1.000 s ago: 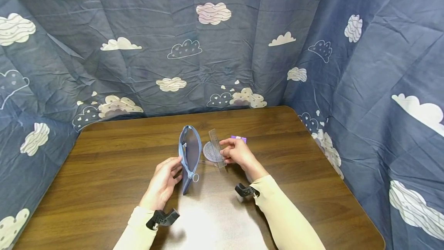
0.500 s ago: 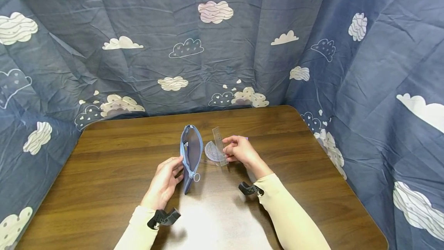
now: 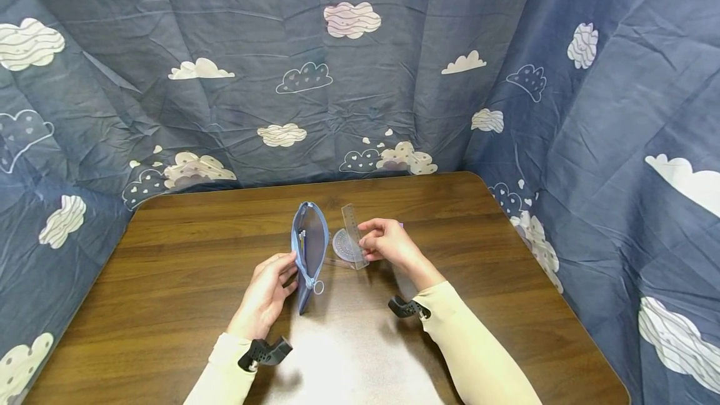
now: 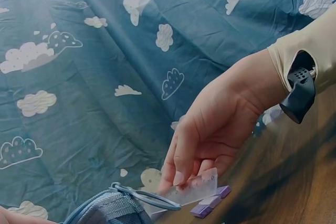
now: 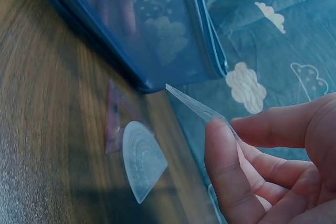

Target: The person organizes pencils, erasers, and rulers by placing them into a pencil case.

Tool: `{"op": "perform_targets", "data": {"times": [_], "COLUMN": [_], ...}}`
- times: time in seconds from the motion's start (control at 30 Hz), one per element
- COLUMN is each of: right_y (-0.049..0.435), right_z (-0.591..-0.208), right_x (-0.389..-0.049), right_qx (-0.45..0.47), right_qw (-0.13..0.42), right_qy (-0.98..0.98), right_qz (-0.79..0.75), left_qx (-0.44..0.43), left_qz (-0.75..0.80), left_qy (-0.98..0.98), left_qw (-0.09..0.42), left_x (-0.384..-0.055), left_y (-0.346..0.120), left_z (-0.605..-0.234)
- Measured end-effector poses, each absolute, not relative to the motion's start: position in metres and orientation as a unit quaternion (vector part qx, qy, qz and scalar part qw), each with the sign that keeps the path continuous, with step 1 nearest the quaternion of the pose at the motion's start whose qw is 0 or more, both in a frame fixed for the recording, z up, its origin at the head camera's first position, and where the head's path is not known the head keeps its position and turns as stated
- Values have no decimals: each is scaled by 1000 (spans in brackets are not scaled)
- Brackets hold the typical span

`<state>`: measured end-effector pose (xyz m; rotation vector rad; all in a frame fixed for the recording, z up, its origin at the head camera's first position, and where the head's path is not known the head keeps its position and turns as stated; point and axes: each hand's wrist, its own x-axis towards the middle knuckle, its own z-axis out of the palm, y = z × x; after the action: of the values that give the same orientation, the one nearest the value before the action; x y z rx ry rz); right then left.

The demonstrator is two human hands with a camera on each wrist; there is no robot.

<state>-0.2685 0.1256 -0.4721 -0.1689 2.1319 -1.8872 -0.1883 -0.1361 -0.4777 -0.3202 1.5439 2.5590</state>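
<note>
My left hand [image 3: 264, 295] holds the near left side of a blue zip pencil case [image 3: 317, 245], which stands upright on the table with its mouth gaping. Pencils [image 3: 302, 239] show inside it. Between thumb and fingers my right hand [image 3: 394, 252] pinches a clear plastic ruler [image 3: 350, 220], tilted, just right of the case. In the right wrist view the ruler [image 5: 191, 103] appears nearly edge-on, its far end close to the case's lower corner. On the table below lie a clear protractor [image 5: 142, 156] and a pinkish set square [image 5: 112, 124], partly overlapping in that view.
A purple and white block [image 4: 211, 203] lies beyond my right hand, mostly hidden by it in the head view. The wooden table [image 3: 185, 255] ends at a cloud-patterned blue curtain [image 3: 236, 105] behind and on the right.
My right hand has shifted slightly right and away with the ruler, covering more of the purple block. The ruler's tilt has changed a little. My left hand keeps its hold on the pencil case.
</note>
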Motion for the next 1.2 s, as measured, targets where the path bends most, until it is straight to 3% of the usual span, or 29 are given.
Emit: {"op": "perform_targets", "data": {"times": [1.2], "right_y": [115], "right_z": [-445], "right_x": [-249], "right_qx": [-99], "right_qw": [147], "right_qy": [713], "right_qz": [-679], "left_qx": [-120], "left_qz": [850], "left_qy": [506], "left_qw": [85], "left_x": [-191], "left_y": [-138], "left_z": [-475]}}
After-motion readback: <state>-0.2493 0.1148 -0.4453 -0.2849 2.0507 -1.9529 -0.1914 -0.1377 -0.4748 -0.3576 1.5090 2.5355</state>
